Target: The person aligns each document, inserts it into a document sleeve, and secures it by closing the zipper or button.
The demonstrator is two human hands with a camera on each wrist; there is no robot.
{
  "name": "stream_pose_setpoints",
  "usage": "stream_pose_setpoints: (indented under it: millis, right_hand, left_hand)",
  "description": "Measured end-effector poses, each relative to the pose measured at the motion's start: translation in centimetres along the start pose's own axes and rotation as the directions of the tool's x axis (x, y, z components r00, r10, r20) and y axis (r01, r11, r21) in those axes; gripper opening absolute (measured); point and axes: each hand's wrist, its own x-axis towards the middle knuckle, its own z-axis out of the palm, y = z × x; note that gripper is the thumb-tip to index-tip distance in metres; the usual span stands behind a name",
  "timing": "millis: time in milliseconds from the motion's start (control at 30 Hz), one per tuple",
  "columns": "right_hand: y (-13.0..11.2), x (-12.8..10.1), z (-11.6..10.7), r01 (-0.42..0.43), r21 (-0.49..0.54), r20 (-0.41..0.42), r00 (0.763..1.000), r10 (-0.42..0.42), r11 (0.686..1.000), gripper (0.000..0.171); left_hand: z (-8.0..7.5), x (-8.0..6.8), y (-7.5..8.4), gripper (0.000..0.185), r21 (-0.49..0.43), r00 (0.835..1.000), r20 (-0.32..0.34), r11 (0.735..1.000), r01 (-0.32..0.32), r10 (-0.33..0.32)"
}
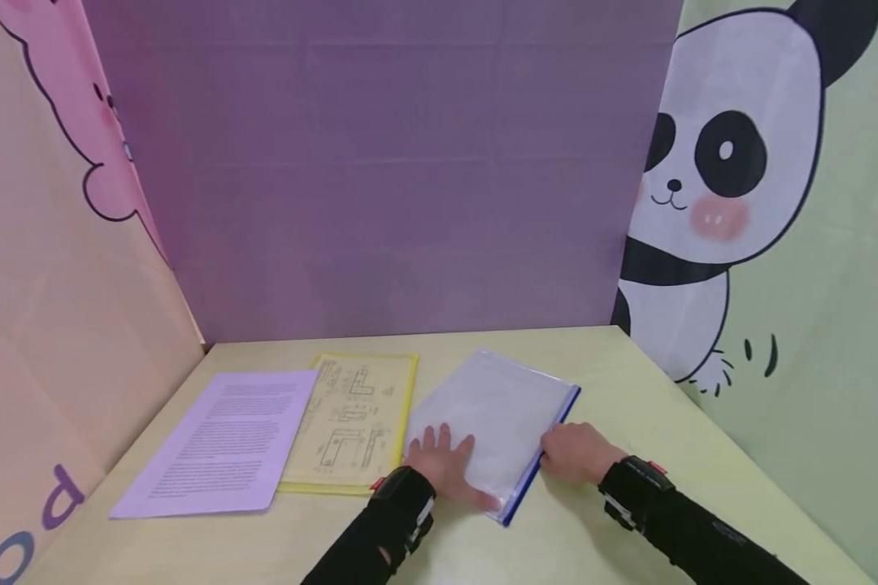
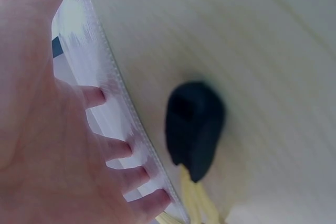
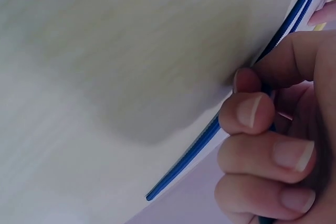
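A clear plastic document pouch point(image 1: 508, 402) with a blue zip edge point(image 1: 524, 481) lies at an angle on the table. My left hand point(image 1: 446, 467) rests on its near left part, fingers spread and thumb toward the lower corner. In the left wrist view, the fingers of that left hand point(image 2: 60, 129) extend over the pouch's clear border point(image 2: 137, 116). At the blue edge, my right hand point(image 1: 580, 453) pinches the pouch. The right wrist view shows the right hand point(image 3: 273, 140) with its fingers curled and the thumb and forefinger meeting at the blue strip point(image 3: 191, 153).
Left of the pouch lies a yellow-edged folder point(image 1: 351, 431) showing technical drawings. A purple printed sheet point(image 1: 227, 439) overlaps its left side. A purple panel point(image 1: 395, 179) stands behind the table point(image 1: 600, 357). Blurred in the left wrist view is a black object point(image 2: 195, 127) with yellowish strands.
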Motion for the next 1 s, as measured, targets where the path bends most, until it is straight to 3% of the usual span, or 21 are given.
stream_pose_setpoints:
  millis: [400, 1000]
  right_hand:
    - [0.32, 0.06, 0.41, 0.025, -0.018, -0.027, 0.999, -0.025, 1.0, 0.02]
    - [1.06, 0.72, 0.51, -0.016, -0.043, -0.008, 1.0, 0.016, 0.999, 0.017]
  left_hand:
    - [-0.04, -0.17, 0.08, 0.108, 0.031, 1.0, -0.012, 0.999, -0.01, 0.01]
    - [0.31, 0.29, -0.36, 0.109, 0.003, 1.0, -0.004, 1.0, -0.009, 0.009]
